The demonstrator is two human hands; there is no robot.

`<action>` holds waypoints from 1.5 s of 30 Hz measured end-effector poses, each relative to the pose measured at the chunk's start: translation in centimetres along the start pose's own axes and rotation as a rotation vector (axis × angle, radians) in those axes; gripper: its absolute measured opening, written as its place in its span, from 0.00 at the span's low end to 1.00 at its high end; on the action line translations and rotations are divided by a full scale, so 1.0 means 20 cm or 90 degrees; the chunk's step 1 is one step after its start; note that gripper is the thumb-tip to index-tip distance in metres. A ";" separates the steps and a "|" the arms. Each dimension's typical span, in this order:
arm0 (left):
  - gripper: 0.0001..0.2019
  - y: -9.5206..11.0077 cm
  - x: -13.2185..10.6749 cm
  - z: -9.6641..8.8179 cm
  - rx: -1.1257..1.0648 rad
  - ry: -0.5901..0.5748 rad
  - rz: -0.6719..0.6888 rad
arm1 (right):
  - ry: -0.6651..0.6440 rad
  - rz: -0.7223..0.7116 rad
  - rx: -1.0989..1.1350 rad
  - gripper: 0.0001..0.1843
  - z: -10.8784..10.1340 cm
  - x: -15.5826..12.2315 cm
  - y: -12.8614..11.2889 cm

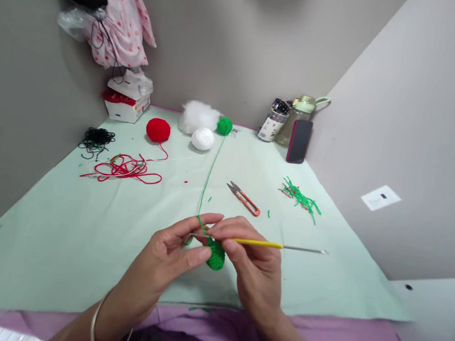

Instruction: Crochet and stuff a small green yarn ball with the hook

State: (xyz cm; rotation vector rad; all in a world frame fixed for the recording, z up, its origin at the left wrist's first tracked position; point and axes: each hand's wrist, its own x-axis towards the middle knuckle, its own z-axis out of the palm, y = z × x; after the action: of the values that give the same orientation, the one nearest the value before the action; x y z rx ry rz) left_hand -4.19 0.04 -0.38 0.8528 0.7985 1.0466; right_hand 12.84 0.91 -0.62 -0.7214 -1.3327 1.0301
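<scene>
Centrally, at the near side of a table spread with a pale green cloth, a small green crocheted piece sits between a crafter's two hands, directly under the shaft of a yellow-handled crochet hook. The relation that matters is close and crosswise: the hook lies nearly level from left to right, while the piece hangs from it toward the crafter, its longer axis running roughly across the hook's line and leaning slightly right at the lower end.

The left hand is the nearer to the piece, its thumb pressing the left edge in a narrow pinch, its index finger raised with green yarn across it. The right hand grips the hook's yellow handle between thumb and fingers; whether its thumb also touches the piece is hard to tell. One slim metal end of the hook points left, in among the left hand's fingers; the other juts out to the right past the right hand, over the cloth.

From the left index finger, the yarn runs away from the crafter to a green yarn ball at the table's far edge. Red-handled thread snips lie beyond the hands, blades angled up and left.
</scene>
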 end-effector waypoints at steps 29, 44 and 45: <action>0.29 0.00 -0.02 0.02 -0.096 0.036 -0.039 | -0.095 -0.433 -0.571 0.19 -0.03 -0.08 -0.02; 0.21 -0.03 -0.02 0.03 -0.053 0.077 0.030 | -0.029 -0.210 -0.279 0.15 0.00 -0.05 -0.01; 0.21 -0.03 -0.01 0.03 -0.078 0.080 0.018 | -0.045 -0.251 -0.343 0.18 0.00 -0.06 -0.01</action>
State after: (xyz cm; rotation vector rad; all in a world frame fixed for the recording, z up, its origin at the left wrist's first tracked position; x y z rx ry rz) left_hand -3.49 -0.48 -0.57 0.7021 0.8202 1.1711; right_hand 13.00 -0.30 -1.09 -0.7756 -1.7554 0.3802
